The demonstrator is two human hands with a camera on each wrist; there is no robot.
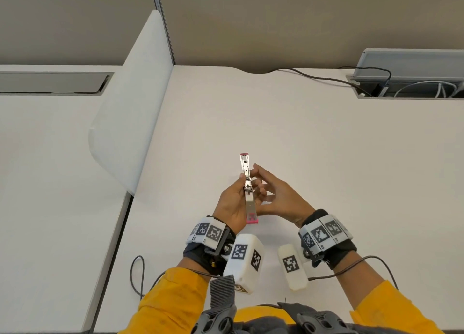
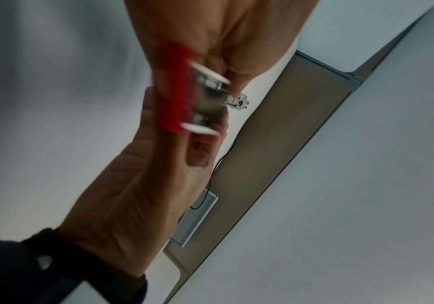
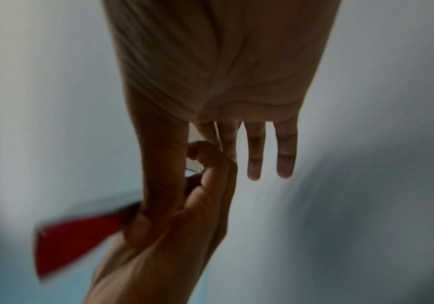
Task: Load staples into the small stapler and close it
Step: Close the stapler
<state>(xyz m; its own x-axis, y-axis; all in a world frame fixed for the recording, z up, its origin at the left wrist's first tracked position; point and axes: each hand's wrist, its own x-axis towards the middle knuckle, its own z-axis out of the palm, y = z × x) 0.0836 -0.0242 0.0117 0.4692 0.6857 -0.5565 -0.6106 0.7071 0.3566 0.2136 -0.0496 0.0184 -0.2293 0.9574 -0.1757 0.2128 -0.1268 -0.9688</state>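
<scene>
A small pink stapler (image 1: 247, 183) is swung fully open into a straight line, its metal staple channel facing up, above the white desk (image 1: 339, 162). My left hand (image 1: 238, 185) grips it around the hinge from the left. My right hand (image 1: 257, 180) meets it from the right, index fingertip on the far metal arm and thumb underneath; two other fingers stay straight. In the left wrist view the stapler (image 2: 182, 92) is a red blur between both hands. The right wrist view shows its red end (image 3: 75, 236) sticking out left. I cannot make out any staples.
A white divider panel (image 1: 133, 102) stands along the desk's left side. At the back right an open cable tray (image 1: 411, 82) holds wires, and a black cable (image 1: 313, 76) runs to it. Beige partition walls (image 1: 301, 19) close the back.
</scene>
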